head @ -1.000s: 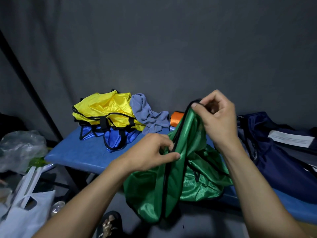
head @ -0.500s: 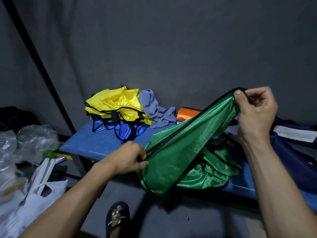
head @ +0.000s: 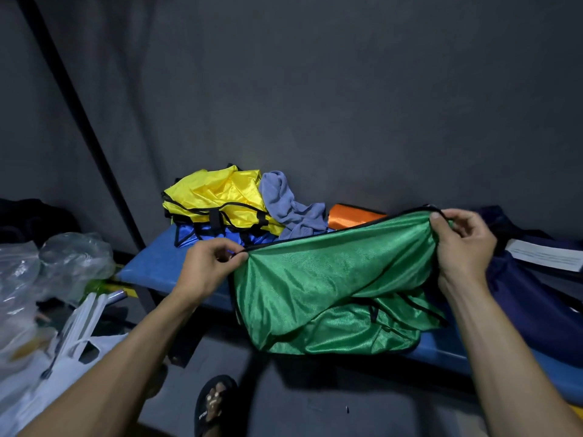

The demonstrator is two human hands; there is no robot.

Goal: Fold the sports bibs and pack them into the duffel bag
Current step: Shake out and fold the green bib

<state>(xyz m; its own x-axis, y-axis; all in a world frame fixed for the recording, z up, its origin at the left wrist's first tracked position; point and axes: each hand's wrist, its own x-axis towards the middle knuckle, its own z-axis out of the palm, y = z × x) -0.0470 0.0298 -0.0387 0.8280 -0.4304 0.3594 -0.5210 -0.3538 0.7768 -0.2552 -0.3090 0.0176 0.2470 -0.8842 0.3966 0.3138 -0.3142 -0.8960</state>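
Note:
A shiny green bib (head: pixel 328 279) with black trim is stretched out in the air above the blue bench (head: pixel 151 266). My left hand (head: pixel 208 266) pinches its left corner and my right hand (head: pixel 463 244) pinches its right corner. More green fabric (head: pixel 362 332) lies crumpled on the bench under it. A yellow bib (head: pixel 217 197) sits on a blue bib (head: pixel 189 234) at the back left. The dark navy duffel bag (head: pixel 530 307) lies at the right, partly hidden by my right arm.
A grey-blue cloth (head: pixel 284 203) and an orange roll (head: pixel 347 216) lie against the dark wall. A white paper (head: pixel 542 253) rests on the bag. Plastic bags (head: pixel 47 279) crowd the floor at the left. A foot in a black sandal (head: pixel 214 402) stands below the bench.
My hands have moved apart, pulling the green bib's trimmed edge out wide and nearly level. The view has shifted left and down.

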